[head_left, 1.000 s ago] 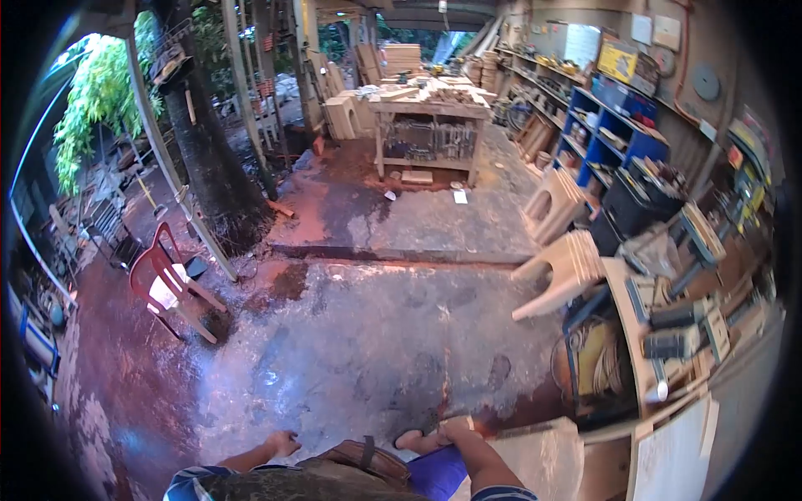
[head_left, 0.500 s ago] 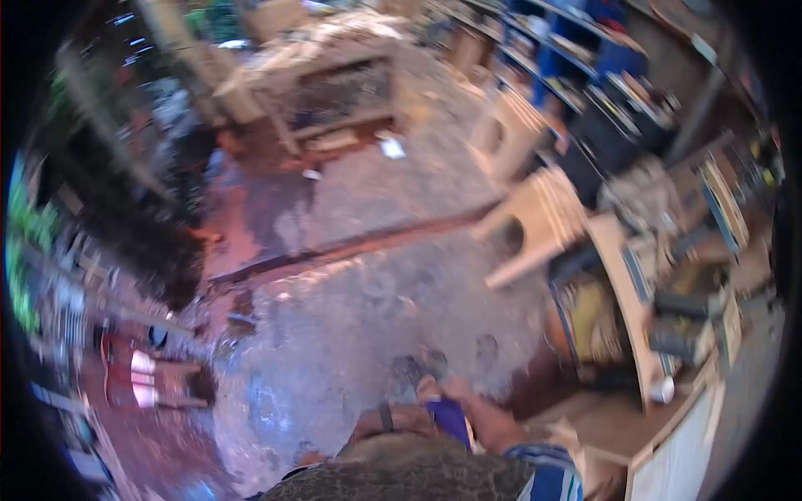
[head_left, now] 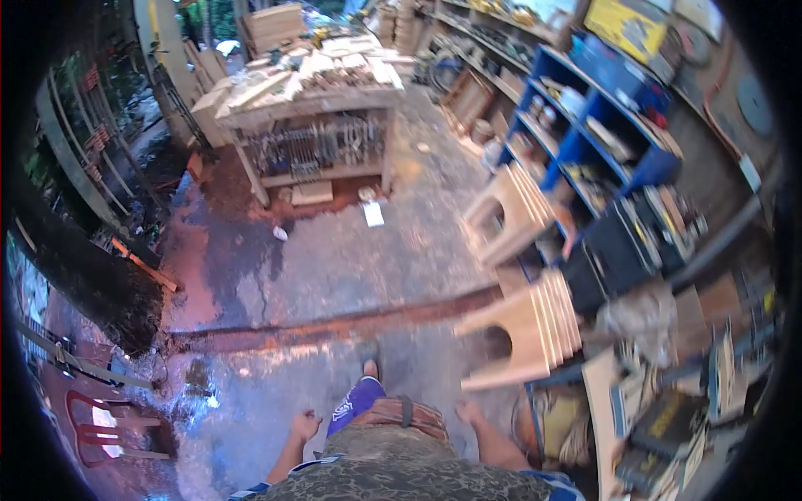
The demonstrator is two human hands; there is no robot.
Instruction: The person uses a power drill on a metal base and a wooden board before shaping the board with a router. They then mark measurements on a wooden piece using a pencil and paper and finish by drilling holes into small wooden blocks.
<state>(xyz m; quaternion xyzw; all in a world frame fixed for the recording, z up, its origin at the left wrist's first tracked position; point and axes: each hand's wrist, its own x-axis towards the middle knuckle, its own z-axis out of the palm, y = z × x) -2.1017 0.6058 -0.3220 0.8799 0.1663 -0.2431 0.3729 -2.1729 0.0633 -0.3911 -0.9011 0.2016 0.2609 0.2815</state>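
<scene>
My left hand [head_left: 307, 425] hangs beside my left hip, with its fingers loosely apart and nothing in it. On the other side, my right hand [head_left: 469, 412] hangs low over the floor, small and slightly blurred; its fingers look loosely open and I see nothing held. Between the hands are a camouflage-patterned shirt [head_left: 393, 463], a brown waist pouch [head_left: 409, 415] and a purple shorts leg [head_left: 355, 402]. One foot [head_left: 371, 366] is forward on the concrete floor. Nearest to my right hand stands a stack of pale wooden panels with arched cut-outs [head_left: 535, 334].
A workbench [head_left: 309, 108] piled with wood pieces stands ahead, with clamps hanging beneath. A second panel stack [head_left: 510, 213] and a blue shelf [head_left: 576, 125] line the right side. A floor channel [head_left: 351, 323] crosses ahead. A red chair [head_left: 96, 430] sits at left.
The view has swung and moved forward; the workbench and floor channel sit lower in view. My right arm, earlier close across the body's front, now hangs out to the side. My left hand now shows.
</scene>
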